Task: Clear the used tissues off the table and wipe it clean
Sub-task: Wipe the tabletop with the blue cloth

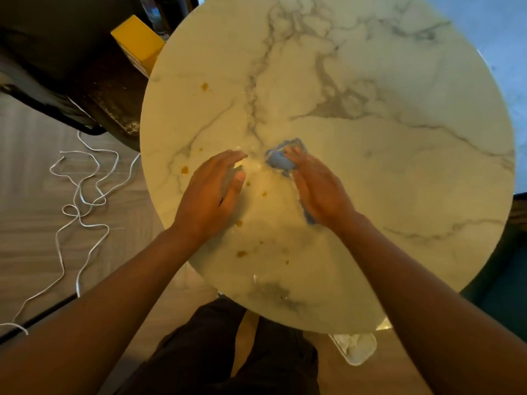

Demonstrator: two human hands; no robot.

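head view, right hand: the right hand lies palm down on a blue cloth near the middle of the table. its fingers are curled over the bunched far end of the cloth and grasp it, and the heel of the hand presses the near end flat.
head view, left hand: the left hand lies flat on the table just left of the cloth, fingers straight and close together, thumb stretched along the inner side. it is released and holds nothing; its fingertips are near the cloth but apart from it.
head view, cloth: it is mostly covered by the right hand. only a crumpled blue lump past the fingertips and a thin blue edge by the wrist show.
head view, table: round, with a pale marbled top. small orange-brown spots dot the near left part, around and below the left hand. a wet, shiny patch sits between the two hands.
head view, floor: a white cord lies in loose loops left of the table. a pale bin sits under the near edge of the table, partly hidden by it; what is in it is hard to make out.
head view, hard to make out: a yellow box at the far left edge of the table is partly cut off by the tabletop. dark furniture beside it is too dim to identify.
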